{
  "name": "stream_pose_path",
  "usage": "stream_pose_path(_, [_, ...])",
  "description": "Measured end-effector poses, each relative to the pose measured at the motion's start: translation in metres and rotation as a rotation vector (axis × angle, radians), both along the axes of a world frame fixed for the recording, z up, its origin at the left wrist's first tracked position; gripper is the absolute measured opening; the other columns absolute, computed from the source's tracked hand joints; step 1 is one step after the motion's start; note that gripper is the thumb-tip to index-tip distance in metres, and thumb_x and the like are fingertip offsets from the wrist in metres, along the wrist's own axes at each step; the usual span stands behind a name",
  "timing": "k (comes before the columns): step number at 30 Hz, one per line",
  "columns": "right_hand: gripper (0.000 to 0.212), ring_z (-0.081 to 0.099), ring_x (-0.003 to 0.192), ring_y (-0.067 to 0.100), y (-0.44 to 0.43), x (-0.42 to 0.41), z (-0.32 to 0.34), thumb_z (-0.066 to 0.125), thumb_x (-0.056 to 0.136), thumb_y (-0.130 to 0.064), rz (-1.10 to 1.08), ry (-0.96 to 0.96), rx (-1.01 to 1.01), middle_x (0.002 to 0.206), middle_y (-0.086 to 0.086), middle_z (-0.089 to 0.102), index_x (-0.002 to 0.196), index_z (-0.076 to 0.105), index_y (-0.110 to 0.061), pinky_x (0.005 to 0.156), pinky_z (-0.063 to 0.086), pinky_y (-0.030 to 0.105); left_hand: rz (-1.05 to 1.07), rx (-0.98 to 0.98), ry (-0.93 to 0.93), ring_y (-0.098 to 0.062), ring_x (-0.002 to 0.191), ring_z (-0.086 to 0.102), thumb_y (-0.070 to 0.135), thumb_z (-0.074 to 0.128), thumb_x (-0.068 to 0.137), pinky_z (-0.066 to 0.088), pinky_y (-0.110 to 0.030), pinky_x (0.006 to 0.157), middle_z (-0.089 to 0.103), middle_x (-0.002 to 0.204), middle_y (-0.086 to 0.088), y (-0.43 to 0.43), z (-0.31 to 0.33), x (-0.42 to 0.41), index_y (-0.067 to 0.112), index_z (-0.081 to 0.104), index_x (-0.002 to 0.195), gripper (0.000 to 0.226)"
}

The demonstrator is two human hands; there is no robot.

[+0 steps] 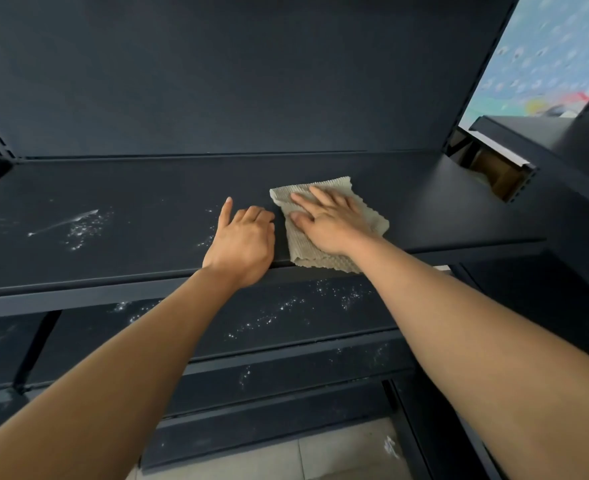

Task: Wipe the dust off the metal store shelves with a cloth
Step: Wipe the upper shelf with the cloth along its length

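The right grip (327, 223) lies flat with fingers spread, pressing a beige ribbed cloth (315, 259) onto the dark metal shelf (130, 188). Just beside it, the left grip (242, 240) rests on the shelf, index finger extended and the other fingers curled. White dust specks (81, 230) lie further left.

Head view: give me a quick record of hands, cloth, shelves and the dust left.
right hand: flat on the cloth, fingers spread, pressing it down
left hand: rests on top shelf beside the cloth, one finger out, others curled, holding nothing
cloth: beige, ribbed, reaching the shelf's front edge
dust: white specks on top shelf, left of the hands
lower shelf: specked too
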State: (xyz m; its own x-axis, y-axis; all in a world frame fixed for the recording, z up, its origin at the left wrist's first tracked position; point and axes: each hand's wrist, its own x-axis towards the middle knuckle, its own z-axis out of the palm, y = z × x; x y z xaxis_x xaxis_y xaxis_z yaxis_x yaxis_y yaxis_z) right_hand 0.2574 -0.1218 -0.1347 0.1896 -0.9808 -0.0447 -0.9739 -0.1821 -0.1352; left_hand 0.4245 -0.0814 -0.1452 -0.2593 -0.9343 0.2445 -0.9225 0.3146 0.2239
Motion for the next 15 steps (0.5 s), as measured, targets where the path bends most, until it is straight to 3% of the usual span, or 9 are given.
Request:
stream_pose_path(8, [0.053,0.004,0.146,0.02,0.005,-0.075,0.004,0.013,0.096,-0.058,-0.206,0.063,0.014,0.16,-0.009,0.001,0.148,0.009,-0.047,0.116,0.001,0.043,-0.016,0.004,0.001,-0.023,0.125,0.041,0.023,0.023,0.099,-0.007,-0.037,0.118,0.049,0.131,-0.005,0.0,-0.001,-0.001,0.011,0.044,0.13,0.04])
stream_pose_path(15, [0.056,-0.003,0.147,0.023,0.006,-0.036,0.005,0.016,0.096,-0.056,-0.174,0.042,0.039,0.16,-0.005,-0.004,0.149,0.006,-0.042,0.118,-0.002,0.047,-0.011,-0.111,0.04,-0.026,0.118,0.047,0.021,0.028,0.098,-0.002,-0.038,0.118,0.054,0.125,-0.008,0.005,0.0,0.002,0.008,0.05,0.123,0.036])
